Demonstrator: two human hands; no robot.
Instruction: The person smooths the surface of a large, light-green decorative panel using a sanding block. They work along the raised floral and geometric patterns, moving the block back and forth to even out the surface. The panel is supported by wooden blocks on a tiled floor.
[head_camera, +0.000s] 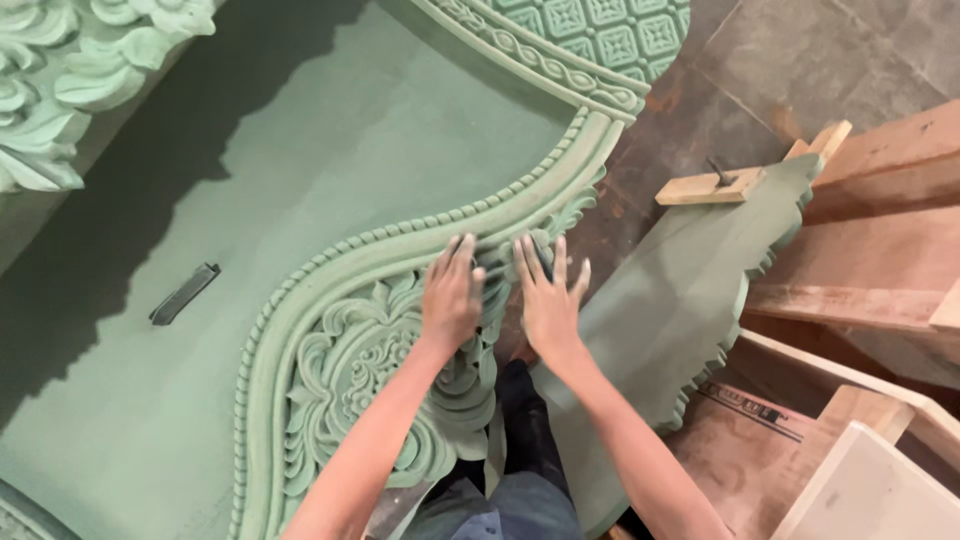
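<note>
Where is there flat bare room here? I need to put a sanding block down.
The smooth green panel between the dark handle and the beaded border is free. Crowded: the carved leaf relief under the left hand and right hand, and the stacked wooden planks.

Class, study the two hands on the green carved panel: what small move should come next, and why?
Probably slide both palms along the carving toward the scalloped edge: the left hand and right hand lie flat, side by side, on the leaf carving of the green panel.

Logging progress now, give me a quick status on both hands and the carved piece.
Left hand flat on carved green panel, open. Right hand open, fingers spread at panel's edge. Loose scalloped green board beside right hand.
</note>
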